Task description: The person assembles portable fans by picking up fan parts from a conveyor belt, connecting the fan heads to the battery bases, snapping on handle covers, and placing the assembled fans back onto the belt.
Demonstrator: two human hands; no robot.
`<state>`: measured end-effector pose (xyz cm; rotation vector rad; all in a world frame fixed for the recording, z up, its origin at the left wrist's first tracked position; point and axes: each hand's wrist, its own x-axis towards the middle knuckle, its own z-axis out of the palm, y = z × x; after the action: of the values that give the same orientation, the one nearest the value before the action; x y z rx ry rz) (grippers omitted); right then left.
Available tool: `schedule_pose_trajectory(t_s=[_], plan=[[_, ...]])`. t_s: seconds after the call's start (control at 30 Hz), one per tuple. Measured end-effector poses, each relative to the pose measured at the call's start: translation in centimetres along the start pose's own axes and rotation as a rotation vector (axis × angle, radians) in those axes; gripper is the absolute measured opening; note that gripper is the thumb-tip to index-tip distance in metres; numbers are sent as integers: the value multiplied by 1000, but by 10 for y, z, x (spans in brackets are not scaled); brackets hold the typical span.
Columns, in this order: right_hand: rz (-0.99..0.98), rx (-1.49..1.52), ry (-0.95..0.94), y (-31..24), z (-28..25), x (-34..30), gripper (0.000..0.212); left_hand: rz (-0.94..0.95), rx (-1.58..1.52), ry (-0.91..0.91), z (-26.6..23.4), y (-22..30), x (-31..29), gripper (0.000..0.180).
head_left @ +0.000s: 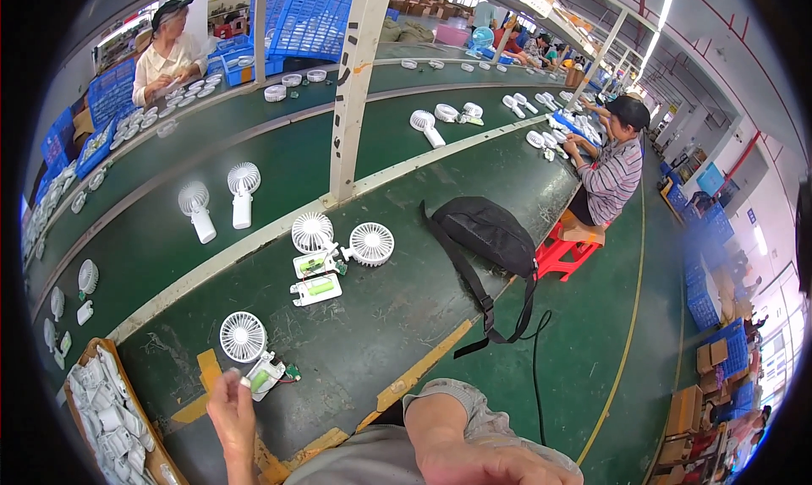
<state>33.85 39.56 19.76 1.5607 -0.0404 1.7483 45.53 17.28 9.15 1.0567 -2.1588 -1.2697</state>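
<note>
My left hand is at the near left of the bench, its fingertips drawn together at the edge of a white handheld fan. A small white tip shows at those fingers; whether it is a held part or a finger cover is unclear. The fan's handle lies opened, with a green battery and a small circuit board showing. My right hand is low in front of my body, past the bench edge, its fingers cut off by the picture's lower rim. Beyond the near fan are two more fans with opened handles and green batteries.
A cardboard box of white plastic parts stands at the left. A black bag lies on the bench, its strap over the edge. A conveyor carries fans behind a metal post. A co-worker sits at the right.
</note>
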Motion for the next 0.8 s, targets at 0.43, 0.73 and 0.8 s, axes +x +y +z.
schedule_pose_trajectory(t_s=[0.43,0.73,0.8], plan=[[173,12,65,-9,6,6,5,289,337,71,26,-34,56,58],[392,88,165,12,11,10,3,81,47,-45,9,-48,77,75],[325,-34,341,7,8,-17,8,-73,-46,-218,0,-35,76,64]])
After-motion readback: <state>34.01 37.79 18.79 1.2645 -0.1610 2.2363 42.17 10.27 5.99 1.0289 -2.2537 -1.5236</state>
